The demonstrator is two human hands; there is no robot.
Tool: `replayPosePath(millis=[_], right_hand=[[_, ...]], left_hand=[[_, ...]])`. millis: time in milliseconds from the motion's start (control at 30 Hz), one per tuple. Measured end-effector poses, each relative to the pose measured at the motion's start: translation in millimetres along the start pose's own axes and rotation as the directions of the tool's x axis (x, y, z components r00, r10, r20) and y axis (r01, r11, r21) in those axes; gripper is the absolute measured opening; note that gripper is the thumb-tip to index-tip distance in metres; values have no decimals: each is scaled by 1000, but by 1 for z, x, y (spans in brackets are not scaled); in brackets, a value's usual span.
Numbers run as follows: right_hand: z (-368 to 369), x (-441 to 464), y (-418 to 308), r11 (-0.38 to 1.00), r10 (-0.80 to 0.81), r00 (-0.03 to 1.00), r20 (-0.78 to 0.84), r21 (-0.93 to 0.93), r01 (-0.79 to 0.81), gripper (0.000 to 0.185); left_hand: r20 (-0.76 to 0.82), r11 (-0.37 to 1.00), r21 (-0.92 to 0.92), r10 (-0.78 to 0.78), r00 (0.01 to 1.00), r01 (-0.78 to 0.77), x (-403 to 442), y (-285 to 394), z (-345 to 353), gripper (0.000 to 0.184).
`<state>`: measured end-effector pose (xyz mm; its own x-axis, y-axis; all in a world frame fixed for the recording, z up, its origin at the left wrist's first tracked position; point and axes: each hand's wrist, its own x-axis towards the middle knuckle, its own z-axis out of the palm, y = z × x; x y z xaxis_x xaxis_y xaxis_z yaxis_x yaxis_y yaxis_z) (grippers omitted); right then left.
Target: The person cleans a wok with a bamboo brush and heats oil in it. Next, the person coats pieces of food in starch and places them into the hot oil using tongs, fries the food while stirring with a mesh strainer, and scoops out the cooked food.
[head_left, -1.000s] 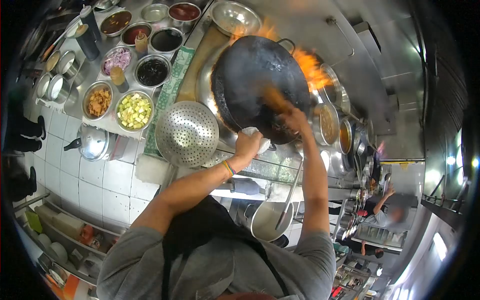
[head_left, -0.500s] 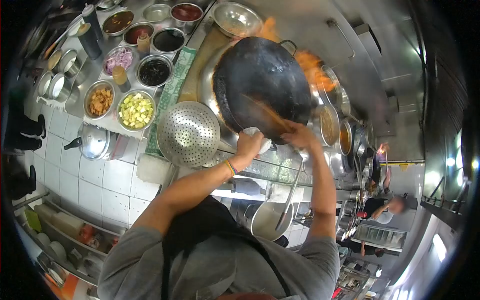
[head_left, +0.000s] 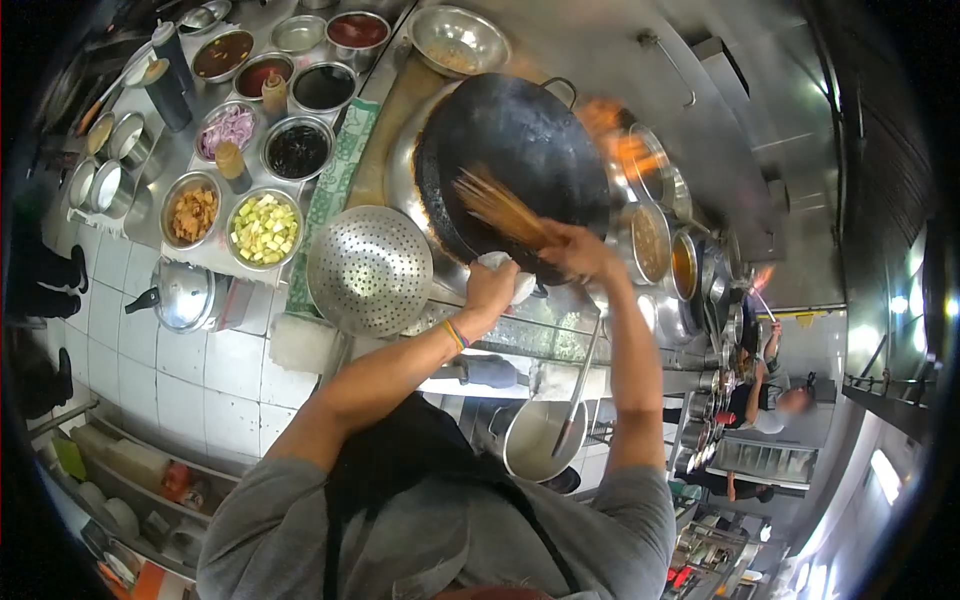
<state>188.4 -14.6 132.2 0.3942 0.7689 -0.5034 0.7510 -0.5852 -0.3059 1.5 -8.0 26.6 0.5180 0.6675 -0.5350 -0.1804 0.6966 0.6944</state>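
A large black wok [head_left: 520,130] sits tilted over the burner, with flame [head_left: 625,140] showing beyond its right side. My left hand [head_left: 490,290] is closed around a white cloth [head_left: 522,285] at the wok's near edge; the cloth hides the part of the rim or handle under it. In my right hand [head_left: 580,252] is a bamboo wok brush [head_left: 498,207], its bristles over the wok's inner surface and pointing up and left. The bristles are slightly blurred. Left of the wok lies a perforated metal strainer [head_left: 370,270], apart from both hands.
Bowls of cubed vegetables [head_left: 265,229], sliced onions [head_left: 227,130] and sauces stand on the left counter. A metal bowl [head_left: 459,42] sits behind the wok. Pans of liquid [head_left: 650,243] line the right side. A long-handled ladle [head_left: 580,385] slants over a white pot [head_left: 540,440]. Other people work farther right.
My right hand has shifted left, and the brush now shows its spread bristles more clearly. The flame behind the wok has shrunk. My left hand keeps its hold on the cloth.
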Motion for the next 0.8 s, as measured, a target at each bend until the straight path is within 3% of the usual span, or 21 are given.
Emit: replayPosePath(millis=[33, 67, 100, 200, 233, 267, 300, 333, 367, 400, 433, 500, 567, 633, 700, 767, 800], right_hand=[[-18, -6, -7, 988, 138, 990, -29, -70, -140, 64], [-14, 52, 78, 899, -1, 970, -243, -424, -105, 63], [-15, 41, 53, 807, 160, 819, -551, -405, -430, 67], [0, 55, 32, 855, 190, 550, -813, -139, -500, 74], [8, 59, 15, 886, 273, 579, -768, -34, -462, 71], [20, 79, 20, 892, 283, 732, -620, -111, -439, 73], [40, 88, 18, 928, 113, 850, -515, -251, -276, 69], [61, 95, 9, 971, -97, 871, -481, -237, -23, 64], [61, 68, -29, 974, -209, 905, -371, -3, 225, 70], [65, 57, -40, 943, -168, 957, -237, 244, 226, 73], [49, 31, -58, 915, -166, 982, -90, 357, 188, 75], [32, 0, -49, 928, -217, 975, 44, 320, 192, 76], [14, -13, 1, 955, -298, 954, 24, 5, 298, 75], [-27, -52, -1, 984, 122, 990, 76, -139, -110, 71], [-35, -5, 125, 783, 134, 904, -405, -516, -347, 65], [-52, -36, 107, 770, 289, 606, -741, -195, -607, 64], [-54, -39, 124, 863, 189, 558, -808, -134, -487, 65]], left_hand=[[9, 1000, 10, 25, 1000, -25, -3, 3, -1, 21], [-12, 1000, 25, 19, 1000, -19, -2, 1, 0, 22], [-37, 999, 36, 17, 999, -15, 1, -3, 1, 22], [-67, 1000, 21, 22, 998, -20, 7, -4, 1, 23], [-65, 1000, 14, 17, 998, -16, 7, -6, -1, 23], [-66, 1000, 22, 14, 998, -13, 6, -9, -1, 23], [-62, 999, 31, 15, 998, -13, 8, -10, 0, 23], [-55, 999, 37, 18, 998, -16, 10, -12, 4, 23], [-45, 999, 20, 32, 998, -31, 12, -15, 5, 23], [-40, 999, 1, 48, 998, -48, 13, -20, 4, 23], [-44, 999, -8, 52, 998, -52, 13, -20, 3, 23], [-55, 999, -19, 48, 997, -49, 9, -15, 2, 22], [-67, 999, -14, 39, 997, -40, 8, -11, 2, 22], [-76, 999, -2, 38, 996, -39, 13, -12, 0, 22], [-53, 1000, -7, 25, 998, -26, 15, -12, 2, 21], [-54, 1000, -14, 1, 999, -1, 18, -14, 1, 22], [-30, 1000, -20, -2, 1000, 1, 14, -7, 0, 22]])
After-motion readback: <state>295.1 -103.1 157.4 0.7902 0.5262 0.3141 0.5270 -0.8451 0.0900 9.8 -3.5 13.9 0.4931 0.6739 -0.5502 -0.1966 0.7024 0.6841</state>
